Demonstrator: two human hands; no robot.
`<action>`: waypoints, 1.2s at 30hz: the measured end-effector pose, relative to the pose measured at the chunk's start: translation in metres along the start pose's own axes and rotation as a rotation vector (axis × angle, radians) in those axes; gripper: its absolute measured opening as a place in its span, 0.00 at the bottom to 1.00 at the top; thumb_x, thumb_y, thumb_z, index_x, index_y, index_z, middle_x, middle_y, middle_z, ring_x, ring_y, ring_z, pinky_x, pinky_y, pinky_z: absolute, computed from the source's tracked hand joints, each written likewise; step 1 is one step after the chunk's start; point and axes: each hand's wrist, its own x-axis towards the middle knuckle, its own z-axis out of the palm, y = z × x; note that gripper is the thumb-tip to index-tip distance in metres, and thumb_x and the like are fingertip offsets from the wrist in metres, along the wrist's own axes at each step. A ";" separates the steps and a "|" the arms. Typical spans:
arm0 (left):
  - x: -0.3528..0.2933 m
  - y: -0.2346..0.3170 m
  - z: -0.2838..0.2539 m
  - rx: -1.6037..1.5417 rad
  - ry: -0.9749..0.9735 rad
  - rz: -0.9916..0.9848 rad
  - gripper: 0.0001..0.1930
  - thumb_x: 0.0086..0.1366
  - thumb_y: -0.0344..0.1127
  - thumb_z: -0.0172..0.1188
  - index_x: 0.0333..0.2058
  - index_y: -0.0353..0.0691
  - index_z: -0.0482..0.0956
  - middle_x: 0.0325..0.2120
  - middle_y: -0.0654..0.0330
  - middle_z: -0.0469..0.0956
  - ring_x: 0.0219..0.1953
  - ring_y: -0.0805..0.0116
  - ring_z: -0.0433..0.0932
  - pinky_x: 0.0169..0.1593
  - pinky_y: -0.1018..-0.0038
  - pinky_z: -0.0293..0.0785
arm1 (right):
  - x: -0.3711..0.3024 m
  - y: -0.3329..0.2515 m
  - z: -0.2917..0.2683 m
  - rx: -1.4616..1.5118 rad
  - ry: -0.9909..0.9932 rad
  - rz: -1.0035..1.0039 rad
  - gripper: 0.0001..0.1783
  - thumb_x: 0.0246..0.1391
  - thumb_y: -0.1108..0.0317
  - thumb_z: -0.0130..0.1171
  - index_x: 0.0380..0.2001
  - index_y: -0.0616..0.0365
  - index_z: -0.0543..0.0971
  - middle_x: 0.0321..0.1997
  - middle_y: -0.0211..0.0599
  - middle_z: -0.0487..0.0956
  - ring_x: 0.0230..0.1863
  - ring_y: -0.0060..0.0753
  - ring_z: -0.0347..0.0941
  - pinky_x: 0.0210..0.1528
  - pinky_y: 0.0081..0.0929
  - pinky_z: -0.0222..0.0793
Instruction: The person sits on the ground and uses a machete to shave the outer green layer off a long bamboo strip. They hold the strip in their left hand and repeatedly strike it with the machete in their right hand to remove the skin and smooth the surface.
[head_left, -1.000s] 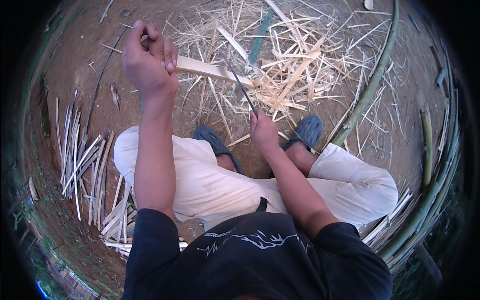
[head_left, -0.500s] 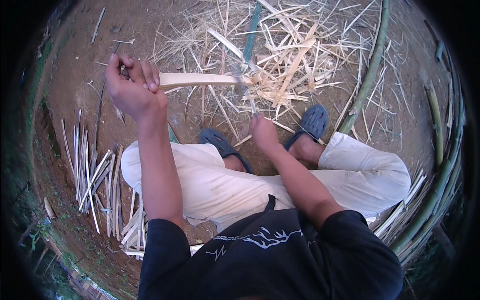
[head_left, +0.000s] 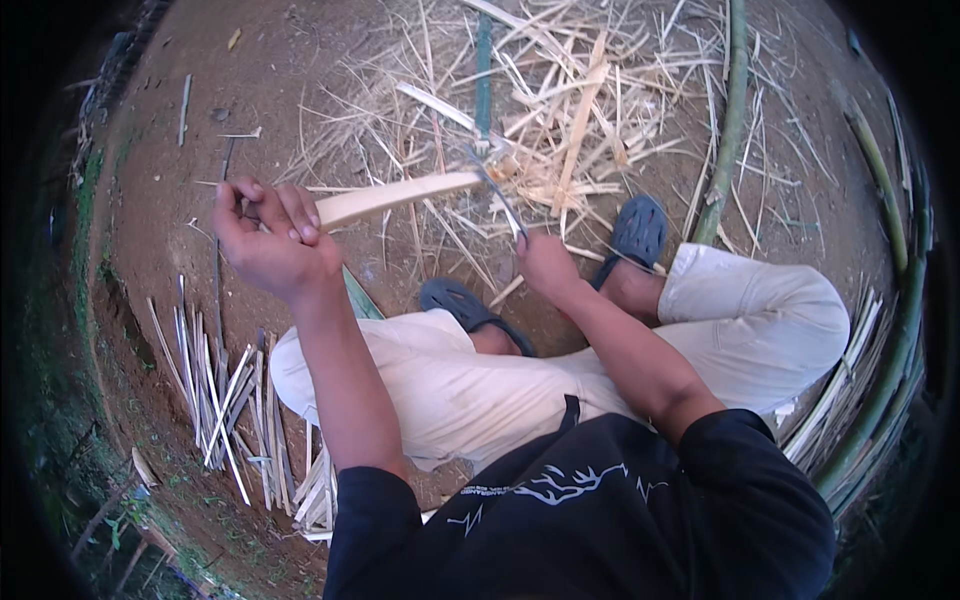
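Note:
My left hand [head_left: 278, 238] is closed round one end of a pale bamboo strip [head_left: 395, 198], palm turned up. The strip reaches out to the right, raised above the ground, its other end slightly higher in the picture. In my right hand [head_left: 550, 268] is a thin-bladed knife [head_left: 503, 198], its handle mostly hidden by my fingers. The blade slants up and to the left and crosses the strip's right end; whether it bites into the bamboo I cannot tell.
Bamboo shavings [head_left: 570, 130] cover the ground ahead, with a green strip [head_left: 483, 80] among them. A green bamboo pole [head_left: 728, 130] lies to their right. Split sticks [head_left: 225, 400] are heaped at my left; more poles [head_left: 880, 400] curve along the right. My sandalled feet [head_left: 640, 230] flank the work.
The head view has shifted a little. The strip has gone from nearly level to tilted, its right end higher. The knife, blurred before, now slants more to the left and stays at the strip's end.

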 end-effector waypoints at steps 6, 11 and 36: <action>0.002 0.005 0.018 -0.003 0.016 -0.010 0.16 0.70 0.42 0.42 0.23 0.44 0.64 0.04 0.70 0.49 0.05 0.78 0.47 0.11 0.79 0.46 | -0.005 0.054 0.038 -0.075 -0.002 0.083 0.18 0.61 0.60 0.47 0.34 0.67 0.77 0.30 0.61 0.79 0.35 0.59 0.78 0.40 0.52 0.74; 0.001 0.000 0.009 -0.005 0.038 0.002 0.16 0.70 0.43 0.41 0.23 0.45 0.64 0.05 0.70 0.50 0.06 0.78 0.47 0.11 0.80 0.46 | 0.000 0.033 0.027 0.044 -0.080 0.191 0.20 0.61 0.60 0.46 0.38 0.70 0.77 0.30 0.64 0.79 0.36 0.64 0.77 0.43 0.53 0.73; -0.046 -0.004 -0.008 -0.041 0.603 0.094 0.14 0.66 0.44 0.41 0.23 0.47 0.62 0.05 0.71 0.46 0.06 0.77 0.48 0.10 0.80 0.46 | -0.007 0.042 0.032 -0.029 -0.025 0.102 0.16 0.58 0.60 0.50 0.37 0.64 0.75 0.29 0.59 0.80 0.33 0.58 0.79 0.37 0.52 0.74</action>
